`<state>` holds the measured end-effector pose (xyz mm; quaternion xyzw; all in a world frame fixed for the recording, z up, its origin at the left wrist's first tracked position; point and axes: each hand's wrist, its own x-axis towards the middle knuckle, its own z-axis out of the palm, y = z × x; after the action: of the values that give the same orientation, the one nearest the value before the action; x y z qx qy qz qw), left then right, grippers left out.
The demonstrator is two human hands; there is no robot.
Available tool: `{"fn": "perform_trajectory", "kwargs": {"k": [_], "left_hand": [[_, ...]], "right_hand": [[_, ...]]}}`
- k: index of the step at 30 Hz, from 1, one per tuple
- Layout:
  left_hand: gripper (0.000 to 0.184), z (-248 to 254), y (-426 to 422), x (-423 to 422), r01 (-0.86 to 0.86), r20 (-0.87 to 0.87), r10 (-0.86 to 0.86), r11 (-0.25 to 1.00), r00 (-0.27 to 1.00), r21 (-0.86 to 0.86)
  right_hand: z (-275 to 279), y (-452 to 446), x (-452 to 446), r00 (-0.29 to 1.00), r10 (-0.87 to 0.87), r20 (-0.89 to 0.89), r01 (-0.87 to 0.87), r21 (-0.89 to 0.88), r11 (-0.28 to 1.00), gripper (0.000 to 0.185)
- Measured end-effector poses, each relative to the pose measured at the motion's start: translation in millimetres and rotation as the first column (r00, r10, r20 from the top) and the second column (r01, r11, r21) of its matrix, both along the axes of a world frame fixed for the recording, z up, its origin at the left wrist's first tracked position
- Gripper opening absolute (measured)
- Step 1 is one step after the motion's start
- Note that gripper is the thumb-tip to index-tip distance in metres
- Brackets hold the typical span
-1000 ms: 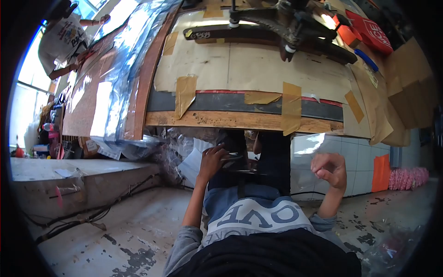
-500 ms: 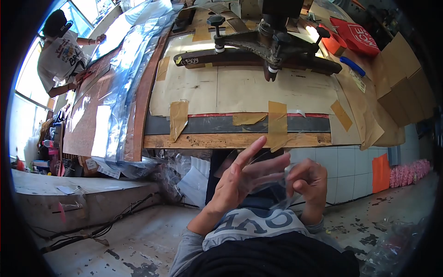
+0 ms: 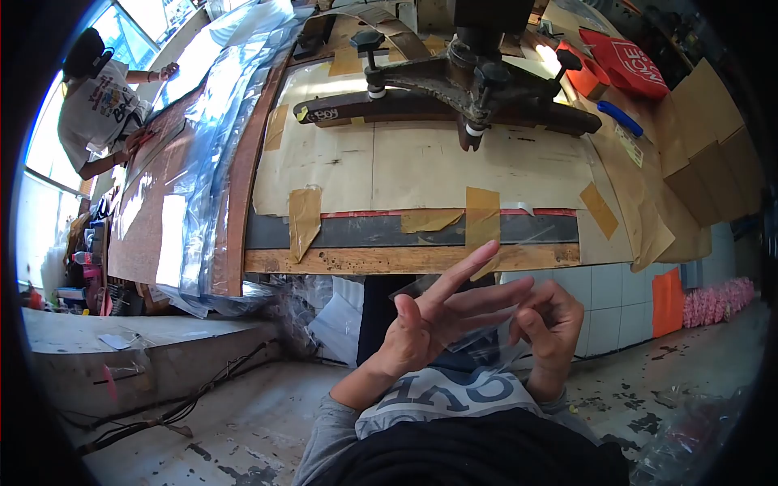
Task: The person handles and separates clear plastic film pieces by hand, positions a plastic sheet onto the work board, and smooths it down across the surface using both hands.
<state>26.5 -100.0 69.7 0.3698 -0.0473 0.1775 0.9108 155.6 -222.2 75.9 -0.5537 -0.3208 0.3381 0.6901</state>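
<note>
My left hand [image 3: 417,332] is in front of my lap with its fingers stretched out and apart. It lies against a thin, clear plastic film [image 3: 494,347], and some of its fingers look hazy through the film. Whether those fingers are inside a bag or only behind a sheet, I cannot tell. To the right, my right hand [image 3: 553,328] pinches the film's edge between bent fingers and thumb. A faint corner of film rises above the fingers, near the table's front edge.
Ahead stands a worktable with a wooden front edge [image 3: 340,262], a taped cardboard sheet [image 3: 324,166] and a heavy metal press arm [image 3: 454,93] above it. Clear plastic sheeting [image 3: 207,170] covers the left side. A co-worker [image 3: 105,105] stands far left. Cardboard boxes [image 3: 713,146] are at right.
My left hand has shifted slightly right and turned, its thumb now more apart. My right hand has moved a little right, still pinching the film. The view has shifted slightly.
</note>
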Motion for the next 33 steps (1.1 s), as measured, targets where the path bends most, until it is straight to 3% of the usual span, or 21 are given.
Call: {"fn": "perform_trajectory", "kwargs": {"k": [3, 11, 23, 26, 27, 28, 30, 33], "left_hand": [[0.086, 0, 3, 3, 0.003, -0.061, 0.001, 0.998, 0.998, 0.061], [0.066, -1, 11, 11, 0.006, -0.141, 0.013, 0.99, 0.99, 0.138], [0.068, 9, 20, 11, 0.028, -0.199, -0.005, 0.993, 0.98, 0.112], [0.067, 8, 29, 8, -0.019, -0.117, 0.02, 1.0, 0.993, 0.005], [0.065, 12, 37, 4, -0.048, -0.081, 0.043, 0.997, 0.996, -0.062], [0.062, 12, 50, 1, -0.024, 0.076, 0.037, 0.984, 0.996, -0.174], [0.057, 19, 81, -8, 0.023, 0.31, 0.069, 0.958, 0.948, -0.285], [0.051, 37, 117, -35, -0.029, 0.43, 0.217, 0.915, 0.876, -0.402]], "right_hand": [[-1, 6, -2, 0.996, -0.089, 0.012, 0.089, -0.057, 0.994, 0.02], [-15, 18, -5, 0.905, -0.233, 0.355, 0.296, -0.132, 0.946, 0.024], [-7, 25, -6, 0.842, -0.205, 0.499, 0.288, -0.095, 0.953, 0.026], [-6, 19, 7, 0.901, 0.014, 0.433, 0.047, -0.131, 0.99, 0.03], [-3, 18, 13, 0.905, 0.17, 0.39, -0.094, -0.208, 0.974, 0.031], [2, 18, 21, 0.886, 0.322, 0.334, -0.234, -0.278, 0.931, 0.033], [6, 16, 39, 0.764, 0.592, 0.256, -0.455, -0.437, 0.776, 0.039], [-2, 1, 67, 0.627, 0.711, 0.32, -0.494, -0.542, 0.68, 0.038]]}}
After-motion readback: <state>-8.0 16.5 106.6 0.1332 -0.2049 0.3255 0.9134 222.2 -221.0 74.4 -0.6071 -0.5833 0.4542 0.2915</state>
